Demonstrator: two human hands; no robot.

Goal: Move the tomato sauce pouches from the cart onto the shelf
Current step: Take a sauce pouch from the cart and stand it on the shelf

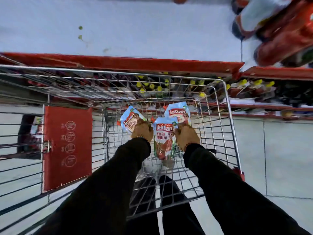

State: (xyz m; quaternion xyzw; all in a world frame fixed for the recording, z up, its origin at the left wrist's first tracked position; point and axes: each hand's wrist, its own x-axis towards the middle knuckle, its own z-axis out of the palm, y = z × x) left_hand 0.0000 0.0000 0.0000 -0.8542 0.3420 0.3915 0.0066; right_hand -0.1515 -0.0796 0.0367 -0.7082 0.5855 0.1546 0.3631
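Pouches of tomato sauce, three of them, down inside the wire cart (227, 106) and both hands are in there with them. Left hand (142, 130) is curled over the lower edge of the left pouch (129, 118), fingers closed on it, the pack tilted away to that hand's outer side. Right hand (186, 135) is clenched too, right at the bottom of the far pouch (177, 113), and its thumb side touches the top corner of the middle pouch (163, 138); which of the two it actually grips, I cannot tell. That middle pouch hangs or lies between the two hands, label facing up, red sauce picture toward the person. Dark sleeves run from both wrists back to the camera, a thin band showing at the left wrist.

Beyond the hands, past the cart's far rim, the shelf (118, 31) stretches pale and mostly bare behind its red front edge, with blurred red packs (277, 31) up past the right hand. Out to the left hand's side, a red panel (67, 146) stands against the cart wall.
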